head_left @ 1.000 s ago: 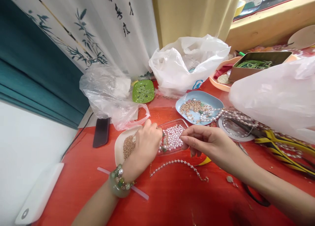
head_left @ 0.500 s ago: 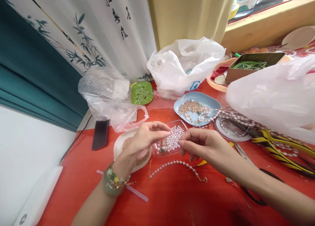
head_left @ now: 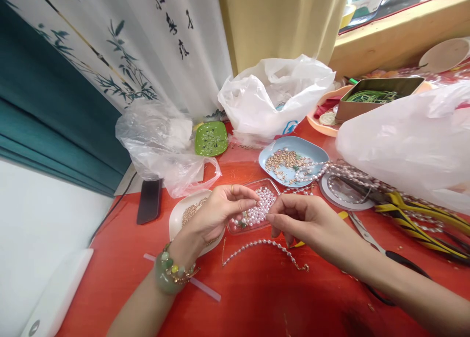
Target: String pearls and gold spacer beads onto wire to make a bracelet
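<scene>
My left hand (head_left: 223,207) is raised in front of a clear tray (head_left: 253,228), thumb and fingertips pinched together. Whatever sits in that pinch is too small to make out. Facing it from the right, my right hand (head_left: 299,217) is closed in a similar pinch, its contents also unclear. White pearl beads (head_left: 262,202) fill the tray behind the fingertips, with some green and gold pieces. Below both hands a pearl bracelet strand (head_left: 257,243) lies curved on the red table. A cream dish (head_left: 176,219) of small gold beads is partly covered by my left hand.
A blue plate (head_left: 262,156) of gold chain and pearls stands behind the tray. Scissors (head_left: 367,231) and yellow-black pliers (head_left: 411,224) lie to the right. Plastic bags (head_left: 271,97) line the back, near a green dish (head_left: 211,138). A phone (head_left: 149,202) rests at left.
My left hand has moved slightly right, bringing its fingertips nearer to my right hand. My right hand has barely moved; both remain pinched.
</scene>
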Action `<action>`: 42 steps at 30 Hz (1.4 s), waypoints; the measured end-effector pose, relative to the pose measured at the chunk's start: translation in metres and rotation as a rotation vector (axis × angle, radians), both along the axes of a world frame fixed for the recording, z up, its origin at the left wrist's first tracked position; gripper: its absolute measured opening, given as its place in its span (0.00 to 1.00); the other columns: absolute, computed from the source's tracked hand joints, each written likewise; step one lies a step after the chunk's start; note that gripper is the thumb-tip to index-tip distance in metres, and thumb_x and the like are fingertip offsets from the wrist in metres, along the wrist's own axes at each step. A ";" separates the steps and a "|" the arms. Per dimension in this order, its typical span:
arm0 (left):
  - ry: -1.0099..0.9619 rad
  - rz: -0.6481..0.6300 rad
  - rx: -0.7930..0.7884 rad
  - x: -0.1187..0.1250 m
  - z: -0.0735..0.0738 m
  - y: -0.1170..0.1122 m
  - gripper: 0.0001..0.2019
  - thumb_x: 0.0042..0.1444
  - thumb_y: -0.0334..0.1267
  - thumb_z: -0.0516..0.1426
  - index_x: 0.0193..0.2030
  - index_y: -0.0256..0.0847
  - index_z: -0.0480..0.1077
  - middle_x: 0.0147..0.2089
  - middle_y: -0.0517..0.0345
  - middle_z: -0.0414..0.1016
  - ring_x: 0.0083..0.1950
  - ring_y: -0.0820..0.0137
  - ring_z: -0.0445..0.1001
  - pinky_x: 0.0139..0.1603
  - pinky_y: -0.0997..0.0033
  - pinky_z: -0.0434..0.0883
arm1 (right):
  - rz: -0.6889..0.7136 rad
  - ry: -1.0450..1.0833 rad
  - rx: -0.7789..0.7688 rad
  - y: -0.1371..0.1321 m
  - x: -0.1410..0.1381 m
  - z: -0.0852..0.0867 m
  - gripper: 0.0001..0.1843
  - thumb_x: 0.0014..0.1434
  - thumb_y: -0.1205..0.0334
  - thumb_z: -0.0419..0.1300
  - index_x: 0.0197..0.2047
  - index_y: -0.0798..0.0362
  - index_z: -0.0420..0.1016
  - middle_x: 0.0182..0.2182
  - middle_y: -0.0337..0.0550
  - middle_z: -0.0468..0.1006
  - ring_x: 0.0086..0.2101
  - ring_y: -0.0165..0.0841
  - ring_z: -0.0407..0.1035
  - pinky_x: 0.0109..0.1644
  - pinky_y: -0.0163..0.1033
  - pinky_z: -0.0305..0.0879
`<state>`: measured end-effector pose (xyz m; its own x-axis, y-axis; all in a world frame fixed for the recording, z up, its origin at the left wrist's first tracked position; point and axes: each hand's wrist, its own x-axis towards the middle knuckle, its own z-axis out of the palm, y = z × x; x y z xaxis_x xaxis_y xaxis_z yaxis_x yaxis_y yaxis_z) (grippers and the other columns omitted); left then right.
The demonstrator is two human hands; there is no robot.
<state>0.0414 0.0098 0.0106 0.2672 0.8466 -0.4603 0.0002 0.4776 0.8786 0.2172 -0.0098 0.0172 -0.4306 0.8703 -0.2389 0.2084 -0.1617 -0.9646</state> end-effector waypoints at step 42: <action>-0.001 0.039 0.088 0.003 -0.001 0.002 0.07 0.36 0.28 0.64 0.24 0.33 0.70 0.23 0.62 0.69 0.22 0.81 0.63 0.21 0.81 0.59 | 0.016 -0.020 0.055 -0.001 0.002 -0.004 0.08 0.50 0.67 0.52 0.21 0.54 0.65 0.19 0.37 0.71 0.19 0.25 0.61 0.23 0.31 0.59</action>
